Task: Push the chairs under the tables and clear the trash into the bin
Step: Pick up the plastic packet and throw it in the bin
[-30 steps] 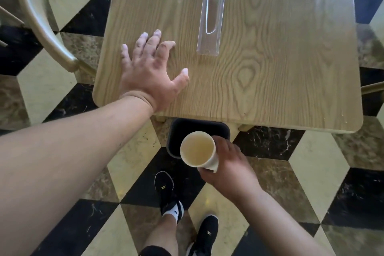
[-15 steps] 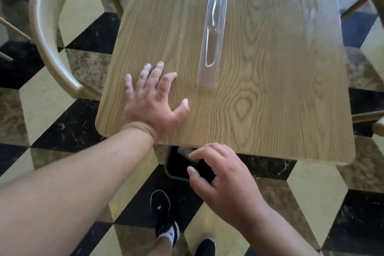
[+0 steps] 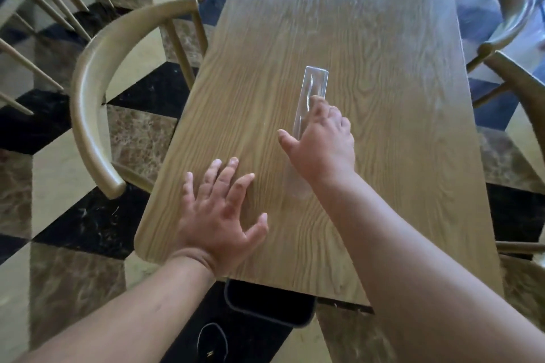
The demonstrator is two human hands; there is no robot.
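The wooden table is the landmark. On its middle lies a long clear plastic sleeve, lengthwise along the tabletop. The right hand is on the sleeve's near half, fingers curled down over it and thumb stretched out to the left; motion blur makes it hard to tell whether the fingers have actually closed on the plastic or only rest on it. The left hand lies flat on the table's near left corner, all 5 fingers spread and gripping nothing. A black bin stands on the floor under the table's near edge, partly hidden by the tabletop. A curved-back wooden chair stands just beside the table's left edge, and another chair sits at the far right side.
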